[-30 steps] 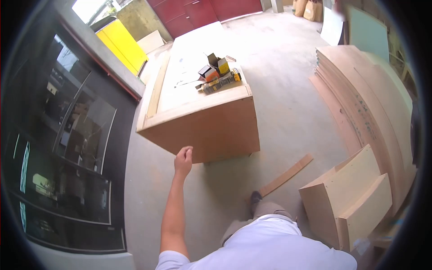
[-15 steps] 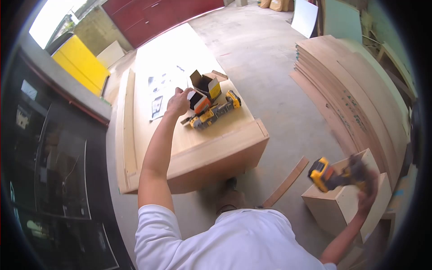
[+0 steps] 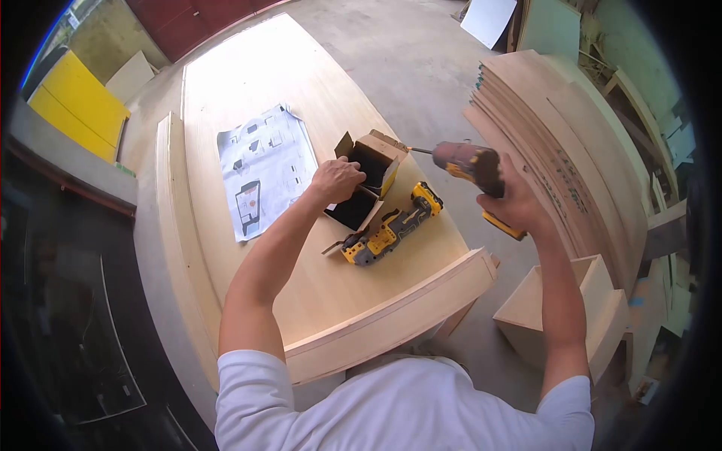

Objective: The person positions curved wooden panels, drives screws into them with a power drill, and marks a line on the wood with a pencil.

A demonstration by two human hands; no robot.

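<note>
- A printed sheet (image 3: pixel 263 169) lies flat on the wooden table (image 3: pixel 323 293), left of the box.
- The left hand (image 3: pixel 336 180) sits at the mouth of the open cardboard box (image 3: pixel 374 154), fingers curled; whether they pinch anything cannot be told.
- The box's inside is dark and its contents are unclear.
- A yellow-and-black power tool (image 3: pixel 391 229) lies just beside the box.
- The right hand (image 3: pixel 519 204) is wrapped tight round a drill (image 3: pixel 466 159), whose bit points at the box.
- Curved boards (image 3: pixel 571 143) are stacked at the right, partly cut off.
</note>
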